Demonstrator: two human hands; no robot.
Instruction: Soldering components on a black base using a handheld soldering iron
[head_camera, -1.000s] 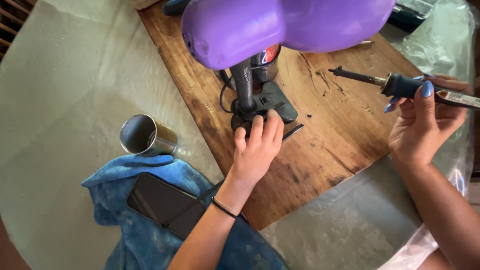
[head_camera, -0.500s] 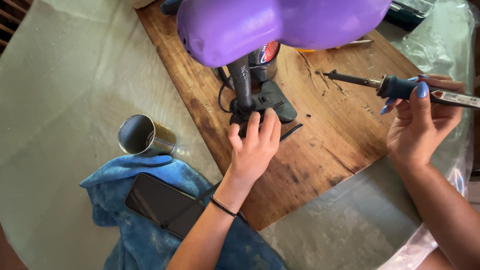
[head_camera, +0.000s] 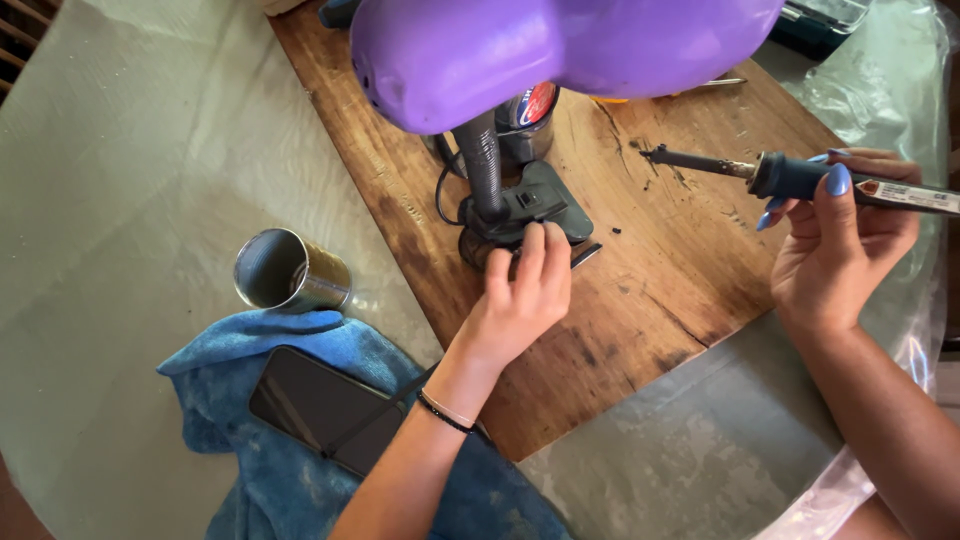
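While held, the soldering iron (head_camera: 800, 178) shows a dark, blackened tip.

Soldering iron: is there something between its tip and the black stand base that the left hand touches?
Nothing visible. Between the soldering iron in the right hand and the stand base under the left hand lies only bare board.

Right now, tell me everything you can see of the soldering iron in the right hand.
The soldering iron has a dark blue grip, a slim dark metal shaft with a blackened tip, and a paler rear section bearing a label. It lies nearly level, tip pointing left, raised above the wooden board and touching nothing there. The right hand grips it from below, thumb across the grip, fingers curled behind. Its rear end leaves the frame at the right edge.
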